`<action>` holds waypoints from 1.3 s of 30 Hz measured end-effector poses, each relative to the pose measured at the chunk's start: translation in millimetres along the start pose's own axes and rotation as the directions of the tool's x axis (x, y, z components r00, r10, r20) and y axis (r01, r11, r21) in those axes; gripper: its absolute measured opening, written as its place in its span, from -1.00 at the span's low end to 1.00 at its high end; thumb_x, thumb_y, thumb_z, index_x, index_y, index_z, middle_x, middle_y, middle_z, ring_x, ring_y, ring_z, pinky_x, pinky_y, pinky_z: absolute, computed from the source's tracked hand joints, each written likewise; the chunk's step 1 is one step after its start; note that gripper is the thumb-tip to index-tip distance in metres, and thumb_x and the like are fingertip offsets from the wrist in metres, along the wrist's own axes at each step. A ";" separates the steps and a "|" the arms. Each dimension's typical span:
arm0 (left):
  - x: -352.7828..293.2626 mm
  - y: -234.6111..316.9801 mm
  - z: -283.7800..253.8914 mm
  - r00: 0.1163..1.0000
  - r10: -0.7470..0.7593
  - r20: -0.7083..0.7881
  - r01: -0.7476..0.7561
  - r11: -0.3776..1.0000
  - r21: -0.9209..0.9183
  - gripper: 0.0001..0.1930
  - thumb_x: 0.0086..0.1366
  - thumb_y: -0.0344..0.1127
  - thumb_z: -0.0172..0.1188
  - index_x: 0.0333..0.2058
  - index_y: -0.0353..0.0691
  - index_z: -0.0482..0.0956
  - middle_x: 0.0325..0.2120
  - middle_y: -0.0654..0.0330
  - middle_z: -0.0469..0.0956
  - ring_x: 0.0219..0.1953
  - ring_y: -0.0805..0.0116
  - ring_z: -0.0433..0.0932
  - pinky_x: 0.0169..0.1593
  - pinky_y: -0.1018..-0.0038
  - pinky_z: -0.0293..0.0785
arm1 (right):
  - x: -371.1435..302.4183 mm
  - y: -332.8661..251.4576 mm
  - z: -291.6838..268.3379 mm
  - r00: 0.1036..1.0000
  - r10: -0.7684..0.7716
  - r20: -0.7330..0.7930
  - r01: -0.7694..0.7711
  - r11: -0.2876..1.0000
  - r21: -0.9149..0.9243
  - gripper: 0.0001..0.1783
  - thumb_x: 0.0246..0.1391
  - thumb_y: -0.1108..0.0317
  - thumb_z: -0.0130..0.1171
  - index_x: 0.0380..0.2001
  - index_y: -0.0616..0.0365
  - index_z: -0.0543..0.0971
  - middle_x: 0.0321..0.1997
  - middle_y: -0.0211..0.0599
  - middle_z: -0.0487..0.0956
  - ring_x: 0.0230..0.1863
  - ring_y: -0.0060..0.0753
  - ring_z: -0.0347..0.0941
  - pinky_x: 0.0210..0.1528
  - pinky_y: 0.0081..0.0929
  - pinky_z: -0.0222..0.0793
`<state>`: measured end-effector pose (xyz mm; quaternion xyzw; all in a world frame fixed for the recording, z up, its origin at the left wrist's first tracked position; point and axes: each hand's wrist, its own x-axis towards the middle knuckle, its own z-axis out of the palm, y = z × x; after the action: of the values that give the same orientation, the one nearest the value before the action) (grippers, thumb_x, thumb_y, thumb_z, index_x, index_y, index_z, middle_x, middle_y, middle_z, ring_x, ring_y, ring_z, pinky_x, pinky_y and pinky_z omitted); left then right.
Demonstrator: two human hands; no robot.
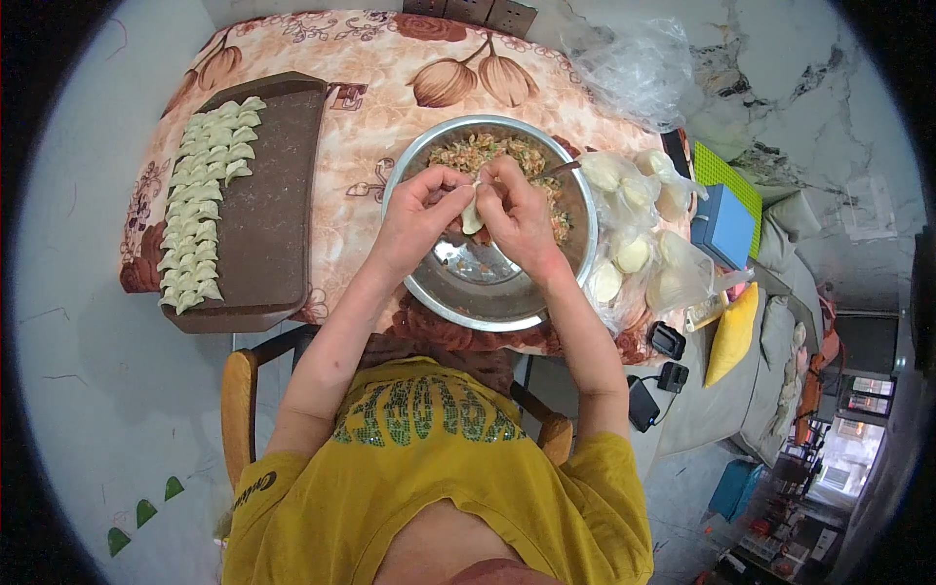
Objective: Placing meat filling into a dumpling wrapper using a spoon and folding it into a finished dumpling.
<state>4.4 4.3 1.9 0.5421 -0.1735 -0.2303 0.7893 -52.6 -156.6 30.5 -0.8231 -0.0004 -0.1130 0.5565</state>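
Both hands meet over a wide steel bowl (429,292), pinching a pale dumpling (472,218) between them. My left hand (421,216) has its thumb and fingers pressed together at the dumpling's upper edge. On the other side of it, my right hand (520,216) is closed the same way. Much of the dumpling is hidden by the fingers. Below them in the bowl lies minced filling (458,154) with orange and green bits, heaped toward the far side. A utensil handle (558,170) leans over the bowl's right rim.
At the left, a brown tray (268,195) carries rows of shaped dumplings (200,210). Right of the bowl lie plastic bags of round pale wrappers (632,255). A blue box (721,226), a crumpled clear bag (639,73) and small black devices (667,340) sit around the table's right side.
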 end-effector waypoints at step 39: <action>-46.6 45.7 -253.8 0.884 0.466 -0.026 0.021 0.017 1.000 -0.69 0.21 -0.39 0.27 -0.06 -0.23 0.59 -0.13 0.04 0.58 -0.02 -0.02 0.53 0.06 0.19 0.47 | 0.4 4.4 -1.0 0.987 -0.043 -0.153 0.031 0.996 -0.081 -0.81 0.47 0.30 0.01 -0.05 0.19 0.46 -0.51 -0.35 0.58 -0.56 -0.59 0.55 -0.50 -0.58 0.47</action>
<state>106.5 240.9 -45.9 0.9259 -0.2236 0.1833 0.2433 -51.8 -159.3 26.8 -0.8330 0.0320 -0.1866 0.5199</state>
